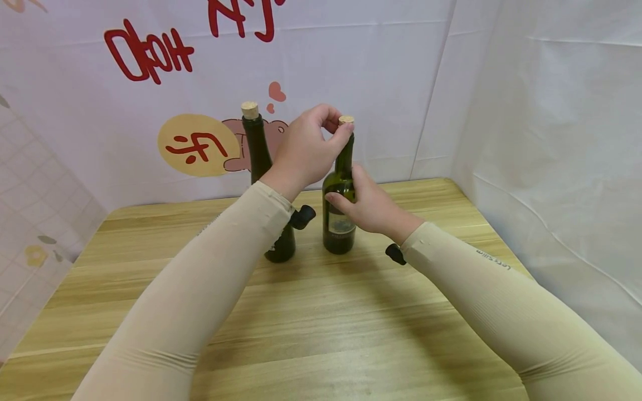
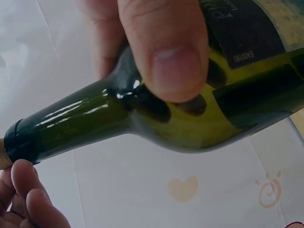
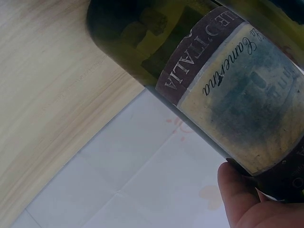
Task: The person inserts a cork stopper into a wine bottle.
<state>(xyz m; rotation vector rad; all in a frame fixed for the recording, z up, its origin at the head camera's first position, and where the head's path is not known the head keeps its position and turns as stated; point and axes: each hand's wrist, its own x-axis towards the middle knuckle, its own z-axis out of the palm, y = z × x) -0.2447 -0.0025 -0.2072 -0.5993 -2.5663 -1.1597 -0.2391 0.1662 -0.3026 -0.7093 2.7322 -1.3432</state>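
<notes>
A green wine bottle (image 1: pixel 339 228) with a printed label stands upright on the wooden table. At its mouth is a cork (image 1: pixel 346 120), pinched between the thumb and fingers of my left hand (image 1: pixel 310 142). Around the bottle's shoulder grips my right hand (image 1: pixel 373 203), thumb in front. The left wrist view shows the bottle's neck (image 2: pixel 71 121) close up, with left fingertips (image 2: pixel 28 178) at the cork and the right thumb (image 2: pixel 173 66) on the shoulder. In the right wrist view the label (image 3: pixel 251 99) faces the camera, above the right fingers (image 3: pixel 237 190).
A second dark bottle (image 1: pixel 257 142), with a cork (image 1: pixel 249 109) in its mouth, stands just left of the held one, partly behind my left forearm. The wooden table (image 1: pixel 311 334) ends at white hanging cloth (image 1: pixel 381 72) behind and at the sides.
</notes>
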